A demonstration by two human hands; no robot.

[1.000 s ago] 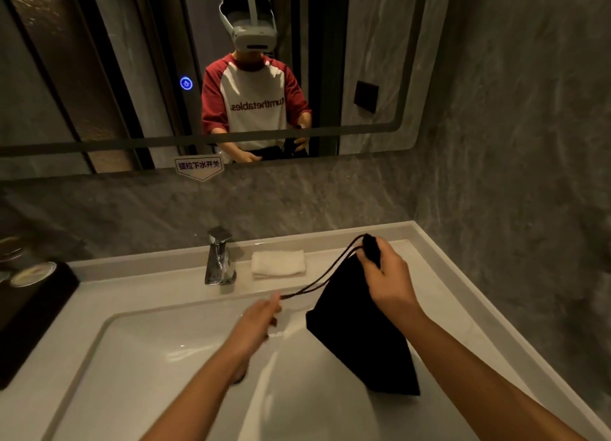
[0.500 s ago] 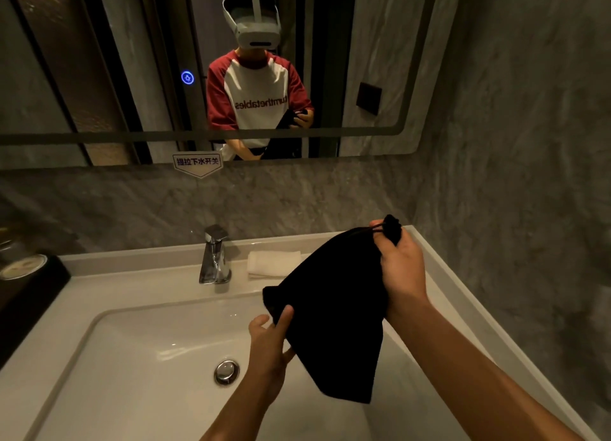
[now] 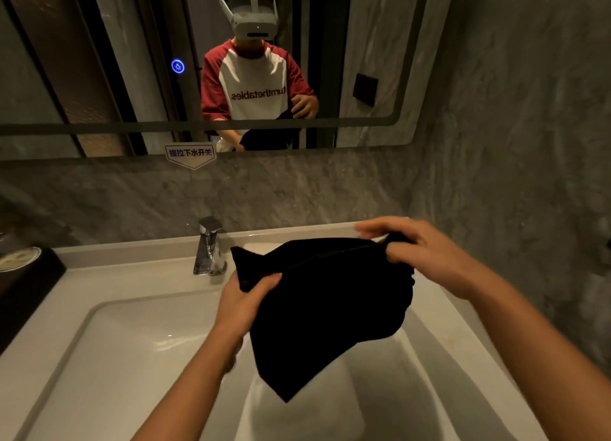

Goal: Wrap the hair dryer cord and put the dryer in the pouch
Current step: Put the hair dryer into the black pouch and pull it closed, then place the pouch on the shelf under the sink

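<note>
A black fabric pouch (image 3: 327, 311) hangs above the white sink, bulging as if something is inside; no hair dryer or cord shows. My left hand (image 3: 246, 303) pinches the pouch's left upper corner. My right hand (image 3: 420, 252) grips the gathered top at the right end, fingers partly spread over the hem. The pouch is stretched sideways between the two hands, its lower tip pointing down into the basin.
The white basin (image 3: 132, 341) fills the lower view, with a chrome faucet (image 3: 210, 247) at its back rim. A dark tray (image 3: 26, 282) sits at the left. A mirror (image 3: 99, 60) and grey stone walls (image 3: 512, 143) close in behind and on the right.
My left hand let go of the drawstring, came up and took the pouch's left corner. The pouch swung from hanging upright to lying sideways between both hands, and now hides the folded white towel.
</note>
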